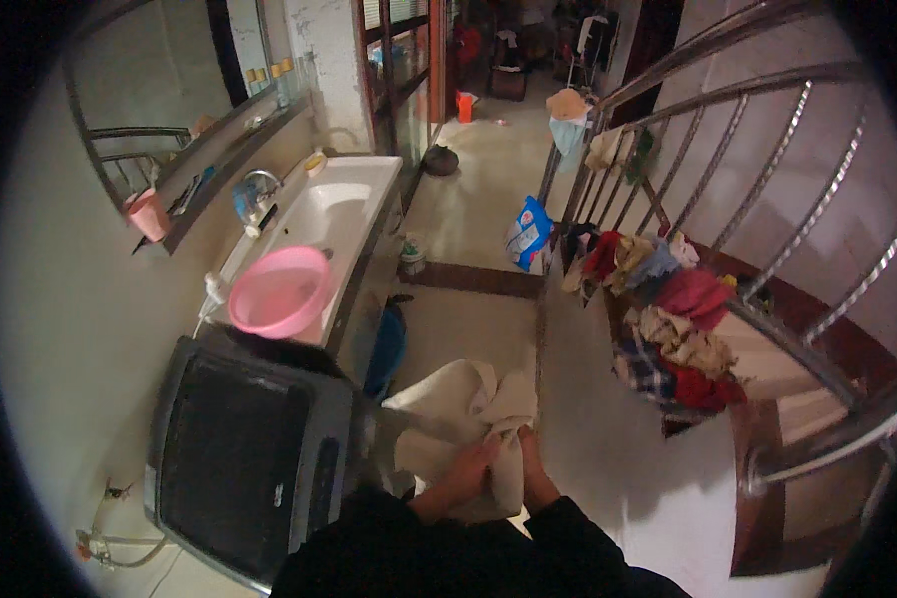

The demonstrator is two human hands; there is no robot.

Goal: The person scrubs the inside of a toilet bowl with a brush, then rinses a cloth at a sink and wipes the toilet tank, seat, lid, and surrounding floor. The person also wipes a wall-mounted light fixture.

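Note:
Both of my hands are in front of my body, low in the picture. My left hand [469, 472] grips a cream-coloured cloth item [448, 392], perhaps a garment. Close beside it, my right hand [532, 460] pinches the same cloth, its fingers near a bunched fold. Part of the fabric spreads away from me above the floor, and another part hangs down between my wrists. Folds hide some fingertips. To the left of my hands stands a dark top-lid washing machine [232, 448] with its lid down.
A pink plastic basin [280, 293] rests on the white sink [336, 205]. Piled clothes [680, 329] lie along the stair edge below a metal railing [762, 176]. A blue packet [531, 233] stands by the railing. A blue tub [386, 347] sits beside the sink cabinet.

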